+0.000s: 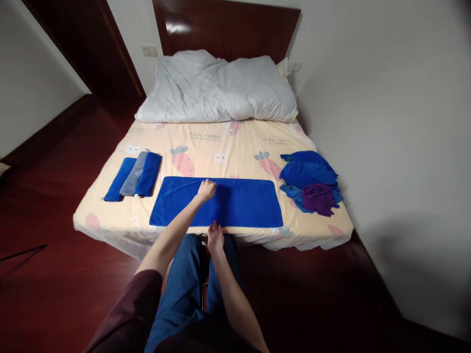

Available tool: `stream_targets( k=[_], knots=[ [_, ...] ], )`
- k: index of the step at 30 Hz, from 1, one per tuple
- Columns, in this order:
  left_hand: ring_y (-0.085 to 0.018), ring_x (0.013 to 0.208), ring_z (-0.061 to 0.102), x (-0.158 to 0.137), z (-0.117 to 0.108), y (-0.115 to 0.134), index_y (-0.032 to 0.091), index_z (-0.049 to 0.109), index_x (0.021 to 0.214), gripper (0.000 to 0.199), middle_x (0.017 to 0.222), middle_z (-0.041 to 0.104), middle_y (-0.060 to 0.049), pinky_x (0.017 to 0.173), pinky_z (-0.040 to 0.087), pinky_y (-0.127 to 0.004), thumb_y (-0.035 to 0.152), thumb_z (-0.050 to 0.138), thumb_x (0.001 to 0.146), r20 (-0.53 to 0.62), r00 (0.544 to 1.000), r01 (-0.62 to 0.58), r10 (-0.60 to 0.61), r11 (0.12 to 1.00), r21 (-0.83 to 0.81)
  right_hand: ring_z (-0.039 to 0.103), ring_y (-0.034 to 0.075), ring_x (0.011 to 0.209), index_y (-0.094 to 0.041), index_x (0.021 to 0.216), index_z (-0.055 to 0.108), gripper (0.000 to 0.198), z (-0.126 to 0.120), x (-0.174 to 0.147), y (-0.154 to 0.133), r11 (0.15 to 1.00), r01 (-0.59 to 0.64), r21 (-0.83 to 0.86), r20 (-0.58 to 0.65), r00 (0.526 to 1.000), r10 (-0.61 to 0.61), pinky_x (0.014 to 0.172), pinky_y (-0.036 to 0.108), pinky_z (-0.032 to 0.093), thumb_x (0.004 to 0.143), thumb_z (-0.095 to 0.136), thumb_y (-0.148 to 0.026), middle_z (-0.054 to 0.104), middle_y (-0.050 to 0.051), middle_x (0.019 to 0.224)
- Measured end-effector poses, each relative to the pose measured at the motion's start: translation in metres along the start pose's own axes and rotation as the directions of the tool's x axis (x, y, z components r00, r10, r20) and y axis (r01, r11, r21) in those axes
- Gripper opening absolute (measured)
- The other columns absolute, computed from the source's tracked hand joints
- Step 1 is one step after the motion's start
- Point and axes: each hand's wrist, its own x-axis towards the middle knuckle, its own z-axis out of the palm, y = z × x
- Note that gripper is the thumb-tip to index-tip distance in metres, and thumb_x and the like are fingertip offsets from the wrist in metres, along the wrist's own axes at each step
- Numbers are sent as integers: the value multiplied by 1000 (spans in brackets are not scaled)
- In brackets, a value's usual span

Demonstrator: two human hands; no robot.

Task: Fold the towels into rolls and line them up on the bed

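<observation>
A blue towel [250,203] lies spread in a long rectangle near the front edge of the bed, its long side running left to right. My left hand [207,190] reaches over it, fingers curled closed at the middle near the far long edge. At the middle of the near long edge, my right hand [215,238] has its fingertips pressed together on the border. The exact pinch of each hand is partly hidden by the fingers. A darker band crosses the towel just right of the left hand.
Rolled or folded blue and grey towels [133,174] lie side by side on the left. A loose heap of blue cloths [308,169] with a purple cloth [318,198] is on the right. A pale quilt [221,88] covers the head of the bed [206,166].
</observation>
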Motion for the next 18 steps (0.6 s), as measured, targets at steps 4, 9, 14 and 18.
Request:
stream_targets(
  k=[4,9,14,18],
  knots=[
    [-31,123,53,75,13,-4,11,66,132,44,125,69,-20,107,40,-45,11,45,94,84,996,28,-25,999,-35,51,22,144,-28,132,59,40,-11,6,7,995,-14,-103,27,1000,17,119,50,46,103,42,-49,59,8,149],
    [-29,128,50,118,34,-12,9,61,139,48,132,64,-21,109,39,-43,10,50,92,180,982,72,-57,995,-74,55,21,141,-29,130,62,40,-16,13,13,999,-42,1,-57,997,42,119,50,48,106,34,-44,63,5,144],
    [-26,120,59,147,37,-16,14,66,132,42,130,64,-16,104,46,-37,23,61,92,280,955,130,-100,987,-92,56,19,141,-25,120,69,30,-10,12,6,978,-110,179,-146,980,137,118,42,51,103,50,-41,68,4,138],
    [-28,116,63,161,32,-17,18,75,116,35,119,68,-14,102,50,-35,31,73,83,341,930,172,-136,982,-77,62,16,134,-21,112,72,25,-1,5,-8,931,-121,345,-177,966,191,115,33,52,102,56,-37,70,5,137]
  ],
)
